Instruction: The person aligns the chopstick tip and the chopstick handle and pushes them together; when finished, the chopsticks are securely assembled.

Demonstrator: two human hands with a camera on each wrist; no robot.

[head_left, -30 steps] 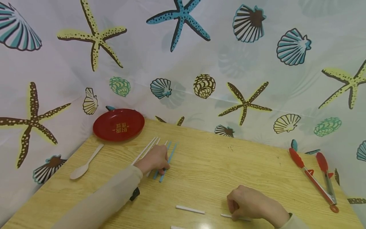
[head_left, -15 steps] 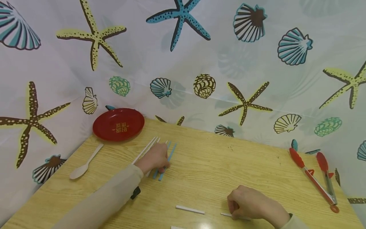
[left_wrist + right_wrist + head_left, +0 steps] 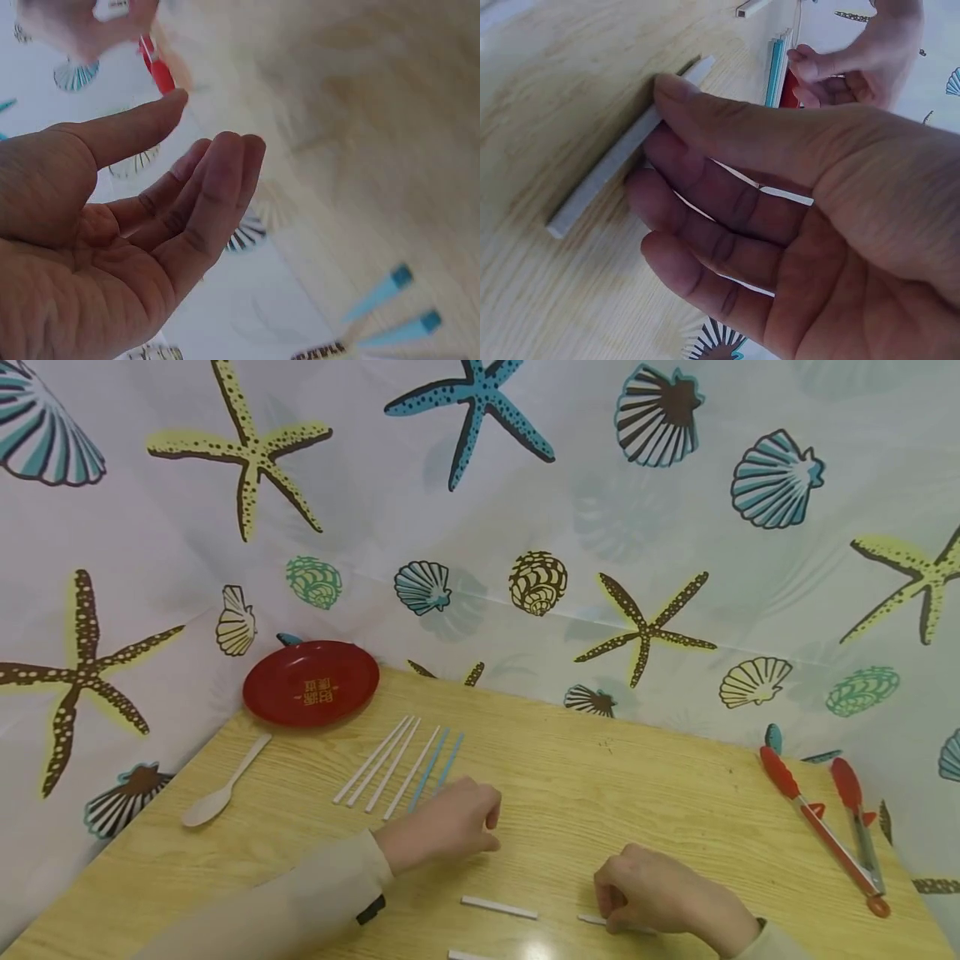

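My left hand [image 3: 450,822] hovers over the table just right of the stick row, holding nothing. In the left wrist view a wide gap separates its thumb from its loosely bent fingers. Several white sticks [image 3: 367,762] lie slanted side by side, with two blue sticks [image 3: 427,772] at their right end; the hand partly covers the blue ones. At the front right, my right hand [image 3: 660,889] pinches a short white stick [image 3: 607,172] between thumb and forefinger, low at the tabletop. Another white stick [image 3: 498,907] lies to the left of that hand.
A red oval plate [image 3: 277,693] with gold characters stands at the back left, a pale spoon [image 3: 213,806] before it. Red-tipped tongs [image 3: 836,843] lie at the far right. One more white stick [image 3: 467,956] is cut off at the front edge. Patterned cloth [image 3: 525,510] hangs behind the table.
My left hand has let go of the blue sticks and come right and toward me, uncovering most of the row. The right hand has stayed in place on its stick.
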